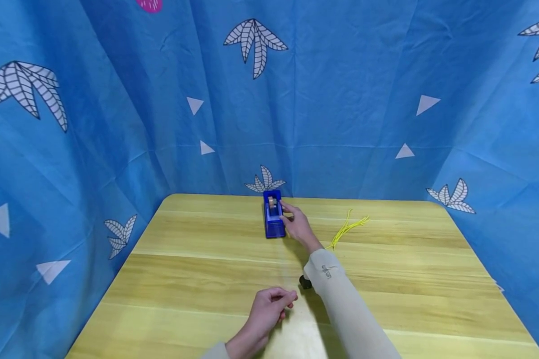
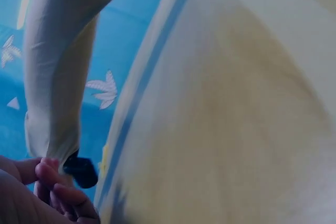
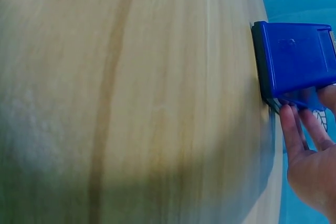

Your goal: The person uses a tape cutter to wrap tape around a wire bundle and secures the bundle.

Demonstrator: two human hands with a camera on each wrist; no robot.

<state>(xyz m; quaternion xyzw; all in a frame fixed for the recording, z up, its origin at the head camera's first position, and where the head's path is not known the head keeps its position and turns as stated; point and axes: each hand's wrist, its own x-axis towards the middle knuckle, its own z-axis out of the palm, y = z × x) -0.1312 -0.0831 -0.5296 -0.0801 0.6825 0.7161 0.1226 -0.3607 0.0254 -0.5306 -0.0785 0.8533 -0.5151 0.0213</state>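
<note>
A blue tape dispenser [image 1: 275, 228] with a small tape roll [image 1: 271, 203] stands near the table's far edge. My right hand [image 1: 299, 225] holds it by its right side, thumb and fingers against the blue body. The right wrist view shows the dispenser [image 3: 296, 56] at the right edge, with the right hand [image 3: 315, 174] below it. Closer to me, my left hand [image 1: 269, 309] has thumb and forefinger pinched together above the table. A faint, clear strip of tape seems to run from the dispenser toward this pinch; its end is hidden in the fingers.
Several yellow strings [image 1: 347, 229] lie in a loose bundle right of my right hand. A black object [image 1: 305, 282] shows beside the right sleeve [image 1: 341, 299]. The wooden table [image 1: 197, 279] ends at a blue patterned curtain [image 1: 341, 99] behind and at both sides.
</note>
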